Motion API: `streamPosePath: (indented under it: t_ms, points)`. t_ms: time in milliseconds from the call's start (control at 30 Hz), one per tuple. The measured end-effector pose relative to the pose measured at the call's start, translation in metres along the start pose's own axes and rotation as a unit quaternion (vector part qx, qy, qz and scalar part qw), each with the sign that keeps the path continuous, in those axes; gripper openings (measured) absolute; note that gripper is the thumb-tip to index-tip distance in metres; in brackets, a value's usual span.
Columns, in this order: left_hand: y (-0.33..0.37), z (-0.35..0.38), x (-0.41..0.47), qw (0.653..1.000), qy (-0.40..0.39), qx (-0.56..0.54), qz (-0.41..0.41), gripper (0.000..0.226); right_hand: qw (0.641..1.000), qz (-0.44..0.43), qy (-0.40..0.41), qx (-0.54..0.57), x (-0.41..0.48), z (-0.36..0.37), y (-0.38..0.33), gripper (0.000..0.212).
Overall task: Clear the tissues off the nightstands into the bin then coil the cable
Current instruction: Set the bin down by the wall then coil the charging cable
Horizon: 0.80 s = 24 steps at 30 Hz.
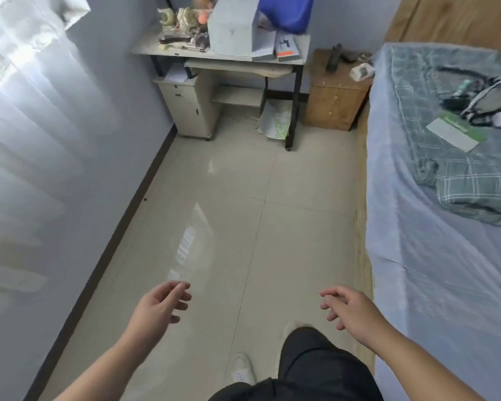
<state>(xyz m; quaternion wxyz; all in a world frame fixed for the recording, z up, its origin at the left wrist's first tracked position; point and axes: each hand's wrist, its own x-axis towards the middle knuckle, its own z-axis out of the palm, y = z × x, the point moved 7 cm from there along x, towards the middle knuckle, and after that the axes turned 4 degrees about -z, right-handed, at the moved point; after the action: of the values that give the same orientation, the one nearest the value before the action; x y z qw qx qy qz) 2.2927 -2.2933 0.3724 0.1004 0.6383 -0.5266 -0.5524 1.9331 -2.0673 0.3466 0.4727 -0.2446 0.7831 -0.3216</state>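
A wooden nightstand (pixel 331 102) stands at the far end of the room, between the desk and the bed. On its top lie a dark object (pixel 333 60), a whitish crumpled item that may be a tissue (pixel 361 72), and what looks like a thin cable (pixel 366 57). No bin is in sight. My left hand (pixel 159 306) and my right hand (pixel 349 309) hover low over the tiled floor, far from the nightstand. Both hold nothing, with their fingers loosely apart.
A cluttered desk (pixel 223 52) with a grey box (pixel 233 27) stands against the far wall, a drawer unit (pixel 185 107) under it. The bed (pixel 434 241) with a checked blanket, a paper and clothes fills the right side. A wall runs along the left. My leg and shoe are below.
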Motion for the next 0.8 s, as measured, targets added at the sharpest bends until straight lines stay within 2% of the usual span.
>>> streamPosePath:
  t_ms: [233, 367, 467, 567, 800]
  points:
    - [0.167, 0.102, 0.127, 0.993, -0.068, 0.053, 0.078, 0.019, 0.989, 0.097, 0.087, 0.063, 0.063, -0.076, 0.036, 0.016]
    - [0.235, 0.168, 0.173, 0.988, -0.103, 0.08, 0.082, 0.019, 0.985, 0.129, 0.096, 0.061, 0.119, -0.13, 0.028, 0.016]
    - [0.278, 0.201, 0.198, 0.986, -0.124, 0.084, 0.079, 0.019, 0.991, 0.102, 0.083, 0.009, 0.174, -0.182, -0.012, 0.015]
    - [0.305, 0.208, 0.227, 0.988, -0.113, 0.089, 0.058, 0.02, 0.995, 0.055, 0.05, -0.059, 0.236, -0.226, -0.073, 0.016]
    - [0.352, 0.219, 0.336, 0.993, -0.091, 0.079, 0.004, 0.017, 0.997, -0.008, 0.074, -0.025, 0.389, -0.3, -0.197, 0.014]
